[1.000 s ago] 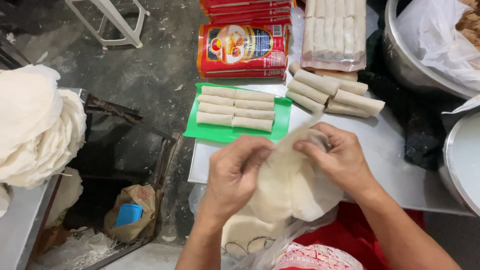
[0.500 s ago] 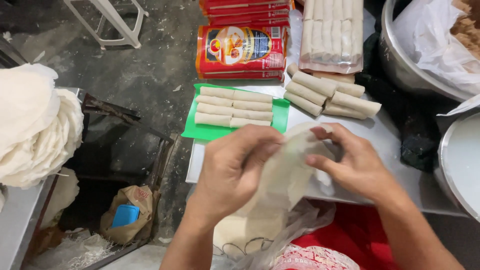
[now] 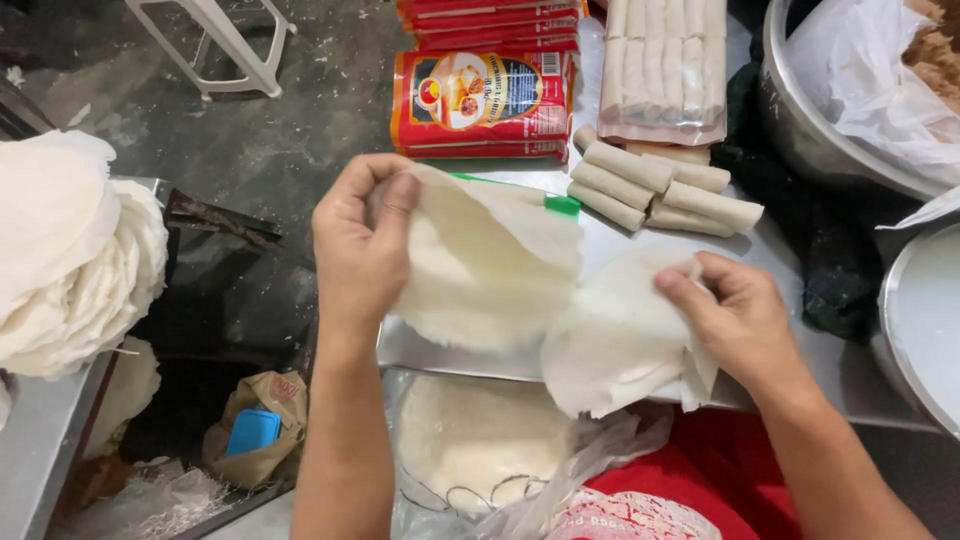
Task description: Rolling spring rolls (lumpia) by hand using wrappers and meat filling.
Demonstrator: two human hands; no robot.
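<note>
My left hand (image 3: 362, 238) pinches the upper edge of a thin white round wrapper sheet (image 3: 490, 270) and lifts it up and to the left. My right hand (image 3: 735, 318) grips a stack of the same wrapper sheets (image 3: 620, 345) at its right side. The lifted sheet still overlaps the stack in the middle. Both are held over a metal table (image 3: 800, 370). A green board (image 3: 562, 204) is mostly hidden behind the lifted sheet. Below my hands, more wrappers lie in a clear plastic bag (image 3: 470, 440) on my lap.
Several finished rolls (image 3: 660, 188) lie on the table, with a packed tray of rolls (image 3: 665, 65) behind. Red flat packets (image 3: 485, 100) are stacked at the back. Metal bowls (image 3: 800, 110) stand on the right. A heap of white wrappers (image 3: 70, 250) is piled on the left.
My hands have moved apart. The left hand has peeled one sheet off the stack and pulled it up and left, and it now covers the green board and the rolls on it.
</note>
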